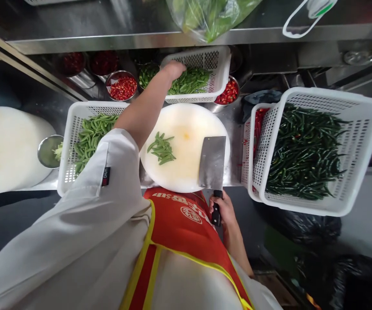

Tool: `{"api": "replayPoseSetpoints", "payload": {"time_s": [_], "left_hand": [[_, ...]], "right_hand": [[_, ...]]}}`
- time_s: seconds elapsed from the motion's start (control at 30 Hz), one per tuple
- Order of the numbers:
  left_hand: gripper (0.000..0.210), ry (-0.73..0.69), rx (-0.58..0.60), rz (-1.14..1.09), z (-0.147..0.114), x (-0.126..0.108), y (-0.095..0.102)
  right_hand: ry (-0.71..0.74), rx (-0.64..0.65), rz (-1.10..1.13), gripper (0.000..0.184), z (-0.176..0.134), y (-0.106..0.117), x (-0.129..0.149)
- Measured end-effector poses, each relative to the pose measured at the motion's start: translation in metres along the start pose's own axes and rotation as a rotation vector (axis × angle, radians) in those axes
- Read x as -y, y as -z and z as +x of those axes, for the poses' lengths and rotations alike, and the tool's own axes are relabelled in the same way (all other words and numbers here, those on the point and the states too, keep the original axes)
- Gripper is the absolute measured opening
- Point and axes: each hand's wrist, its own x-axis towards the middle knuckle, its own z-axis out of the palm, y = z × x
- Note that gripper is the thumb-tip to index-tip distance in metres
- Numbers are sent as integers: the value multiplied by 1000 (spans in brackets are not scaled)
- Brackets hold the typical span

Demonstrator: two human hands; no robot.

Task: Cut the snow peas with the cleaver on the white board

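My right hand (223,207) grips the black handle of a cleaver (212,161), whose broad blade lies flat over the right side of the round white cutting board (189,125). A small pile of green pods (161,148) rests on the board's left half. Beyond the board, my left hand (173,69) reaches into a white plastic basket (216,60) holding cut green pods (192,82). Its fingers point down among the pods and are mostly hidden. Under my left arm, a second white basket (71,142) holds whole green pods (92,133).
Metal bowls of chopped red chillies (123,87) and red pepper pieces (229,92) flank the far basket. A large basket of dark green chillies (305,159) stands at right, overlapping one with red chillies (259,122). A steel shelf (134,41) overhangs the back. Another cutting board (7,146) lies left.
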Motion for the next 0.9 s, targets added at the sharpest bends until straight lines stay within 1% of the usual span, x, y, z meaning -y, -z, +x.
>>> {"api": "replayPoseSetpoints", "payload": {"time_s": [0.07,0.1,0.17,0.23,0.3,0.33,0.37,0.4,0.43,0.47,0.53,0.6,0.63,0.67,0.7,0.73,0.8,0.9], "left_hand": [[15,0,79,152,-22,-12,3],[14,-15,129,214,-39,-14,7],[18,-86,225,265,-84,-8,18],[47,-207,472,385,-140,11,28],[82,-222,674,532,-197,36,34],[95,-205,729,598,-223,49,33],[102,-188,741,654,-246,61,30],[103,-179,706,692,-266,71,25],[98,-172,633,715,-282,78,17],[89,-165,536,722,-293,83,8],[69,-125,307,702,-305,87,-16],[55,-70,109,656,-303,83,-40],[52,-51,41,625,-298,80,-52],[50,-44,-2,586,-291,77,-63],[49,-50,-20,542,-284,73,-72],[49,-66,-13,496,-276,70,-81],[49,-112,44,412,-261,65,-94],[52,-189,131,319,-246,62,-103]], "right_hand": [[-14,8,-1,24,-2,2,-6],[-17,13,10,24,-3,3,-9],[-21,26,40,26,-1,3,-14],[-24,35,66,27,2,3,-17],[-26,44,80,27,5,5,-17],[-29,50,78,27,7,6,-17],[-32,56,69,27,9,9,-15],[-33,59,56,26,11,11,-14],[-34,62,41,27,12,13,-12],[-33,66,29,27,14,15,-10],[-29,74,10,27,15,19,-5],[-20,78,-9,26,16,20,1],[-15,77,-22,25,16,20,4],[-8,75,-38,24,16,19,8],[2,73,-56,23,15,19,12],[15,72,-75,21,15,19,16],[45,75,-119,19,14,21,23],[80,81,-165,16,12,28,27]]}}
